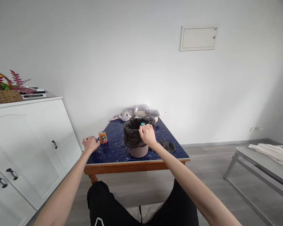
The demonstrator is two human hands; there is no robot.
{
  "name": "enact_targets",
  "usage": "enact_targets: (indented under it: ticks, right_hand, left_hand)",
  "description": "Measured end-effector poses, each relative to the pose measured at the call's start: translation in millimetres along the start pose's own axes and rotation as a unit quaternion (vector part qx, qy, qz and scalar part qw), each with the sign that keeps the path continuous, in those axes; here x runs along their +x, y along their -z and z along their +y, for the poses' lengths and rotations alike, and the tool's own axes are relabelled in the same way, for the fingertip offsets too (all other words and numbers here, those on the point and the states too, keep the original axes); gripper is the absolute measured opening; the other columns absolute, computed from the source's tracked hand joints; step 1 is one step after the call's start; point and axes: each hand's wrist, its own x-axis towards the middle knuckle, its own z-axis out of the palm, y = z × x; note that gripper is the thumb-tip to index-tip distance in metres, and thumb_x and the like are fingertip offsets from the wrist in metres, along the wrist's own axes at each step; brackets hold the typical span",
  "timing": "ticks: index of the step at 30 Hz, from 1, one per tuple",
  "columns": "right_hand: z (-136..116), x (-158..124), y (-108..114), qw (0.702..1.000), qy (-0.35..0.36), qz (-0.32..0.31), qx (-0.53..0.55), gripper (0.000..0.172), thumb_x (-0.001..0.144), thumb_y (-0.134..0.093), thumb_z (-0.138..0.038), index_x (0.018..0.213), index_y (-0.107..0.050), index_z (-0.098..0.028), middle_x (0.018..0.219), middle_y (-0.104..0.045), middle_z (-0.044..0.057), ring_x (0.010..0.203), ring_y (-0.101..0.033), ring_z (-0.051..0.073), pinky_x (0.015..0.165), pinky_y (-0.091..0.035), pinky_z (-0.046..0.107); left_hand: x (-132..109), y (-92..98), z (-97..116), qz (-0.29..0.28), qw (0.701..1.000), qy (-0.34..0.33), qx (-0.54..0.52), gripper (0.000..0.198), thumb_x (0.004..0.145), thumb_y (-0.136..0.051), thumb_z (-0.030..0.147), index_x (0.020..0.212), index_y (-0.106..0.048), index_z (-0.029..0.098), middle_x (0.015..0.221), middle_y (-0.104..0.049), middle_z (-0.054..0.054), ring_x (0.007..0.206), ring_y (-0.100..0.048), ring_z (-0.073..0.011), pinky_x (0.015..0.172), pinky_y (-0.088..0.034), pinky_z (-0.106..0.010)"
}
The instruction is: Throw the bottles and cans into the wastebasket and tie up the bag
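A trash bin (138,152) lined with a black plastic bag (130,138) stands on the blue marbled table. Over the bin's right rim, my right hand (148,135) is closed, and a small teal object (142,124) sticks out past its fingers. The rest of that object is hidden by the hand. At the table's left edge, my left hand (91,143) is curled round something with a greyish top that I cannot make out. Just right of it an orange drink can (103,137) stands upright.
A grey plush toy (139,112) lies at the table's (115,150) back against the wall. Crumpled black plastic (167,146) lies right of the bin. A white cabinet (33,135) with a wicker basket (6,94) stands left; a grey folding table (254,153) bearing white cloth (273,152) stands right.
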Motion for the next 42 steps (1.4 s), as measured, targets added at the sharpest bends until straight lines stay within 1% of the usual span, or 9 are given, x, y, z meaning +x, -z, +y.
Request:
enact_targets:
  ticks: [5, 12, 14, 17, 23, 29, 34, 39, 42]
  right_hand:
    - [3, -2, -4, 1.0, 0.0, 0.011, 0.01, 0.025, 0.107, -0.061, -0.035, 0.088, -0.065, -0.019, 0.091, -0.068, 0.001, 0.091, -0.065, 0.018, 0.096, -0.052, 0.041]
    - [7, -7, -7, 0.999, 0.004, 0.025, 0.02, 0.025, 0.106, -0.063, -0.036, 0.088, -0.065, -0.019, 0.091, -0.068, 0.001, 0.091, -0.065, 0.018, 0.095, -0.053, 0.041]
    - [7, -7, -9, 0.999, 0.005, 0.03, 0.021, 0.025, 0.106, -0.063, -0.037, 0.089, -0.066, -0.019, 0.092, -0.068, 0.001, 0.091, -0.065, 0.018, 0.094, -0.053, 0.041]
    - [7, -7, -11, 0.999, 0.008, 0.035, 0.02, 0.025, 0.106, -0.063, -0.039, 0.092, -0.066, -0.019, 0.093, -0.068, 0.001, 0.091, -0.065, 0.018, 0.094, -0.053, 0.04]
    - [6, -6, -11, 0.999, 0.01, 0.032, 0.012, 0.025, 0.106, -0.063, -0.042, 0.096, -0.067, -0.019, 0.098, -0.068, 0.003, 0.092, -0.065, 0.019, 0.094, -0.053, 0.041]
    - [2, -3, -10, 1.0, 0.009, 0.03, 0.002, 0.022, 0.106, -0.064, -0.038, 0.099, -0.069, -0.018, 0.101, -0.071, 0.003, 0.093, -0.067, 0.018, 0.093, -0.056, 0.041]
    - [0, -3, -8, 1.0, 0.007, 0.029, -0.004, 0.02, 0.106, -0.065, -0.037, 0.1, -0.07, -0.018, 0.102, -0.071, 0.003, 0.095, -0.068, 0.018, 0.093, -0.057, 0.041]
    - [-1, -3, -8, 1.0, 0.004, 0.028, -0.006, 0.02, 0.106, -0.065, -0.036, 0.1, -0.07, -0.018, 0.102, -0.072, 0.003, 0.095, -0.069, 0.018, 0.094, -0.058, 0.041]
    - [-1, -3, -9, 1.0, 0.002, 0.028, -0.004, 0.02, 0.106, -0.065, -0.037, 0.1, -0.07, -0.018, 0.102, -0.072, 0.003, 0.094, -0.068, 0.018, 0.094, -0.057, 0.041]
  left_hand:
    - [-2, 39.0, 6, 0.085, 0.993, -0.015, -0.084, 0.027, 0.089, -0.064, 0.035, 0.102, -0.081, 0.019, 0.13, -0.07, -0.019, 0.131, -0.048, -0.0499, 0.101, -0.045, -0.058]
    - [-29, 114.8, 64, 0.253, 0.943, -0.141, -0.164, 0.041, 0.097, -0.059, 0.037, 0.133, -0.074, 0.025, 0.149, -0.062, -0.009, 0.142, -0.034, -0.0401, 0.117, -0.033, -0.055]
    - [-45, 130.4, 88, 0.297, 0.908, -0.213, -0.204, 0.039, 0.097, -0.061, 0.036, 0.131, -0.075, 0.023, 0.144, -0.065, -0.009, 0.138, -0.038, -0.0391, 0.118, -0.034, -0.055]
    - [-68, 141.3, 123, 0.303, 0.871, -0.288, -0.257, 0.035, 0.1, -0.059, 0.037, 0.127, -0.077, 0.022, 0.138, -0.068, -0.009, 0.133, -0.041, -0.0379, 0.119, -0.034, -0.056]
    - [-71, 123.3, 178, 0.192, 0.873, -0.373, -0.248, 0.031, 0.098, -0.059, 0.033, 0.117, -0.082, 0.023, 0.133, -0.074, -0.007, 0.133, -0.047, -0.0363, 0.117, -0.037, -0.055]
    - [-41, 86.8, 200, 0.103, 0.884, -0.4, -0.217, 0.029, 0.096, -0.058, 0.035, 0.101, -0.086, 0.027, 0.124, -0.078, -0.006, 0.132, -0.052, -0.0356, 0.117, -0.037, -0.058]
    - [-25, 56.1, 191, 0.073, 0.904, -0.362, -0.215, 0.039, 0.101, -0.052, 0.046, 0.117, -0.081, 0.027, 0.151, -0.063, -0.011, 0.144, -0.047, -0.0397, 0.12, -0.038, -0.061]
    - [-14, 32.3, 166, 0.088, 0.925, -0.287, -0.233, 0.057, 0.111, -0.029, 0.054, 0.15, -0.057, 0.024, 0.169, -0.042, -0.015, 0.158, -0.033, -0.0374, 0.124, -0.035, -0.06]
    - [-5, 21.3, 145, 0.104, 0.939, -0.235, -0.23, 0.056, 0.114, -0.024, 0.05, 0.157, -0.048, 0.023, 0.171, -0.038, -0.016, 0.16, -0.031, -0.0337, 0.126, -0.035, -0.056]
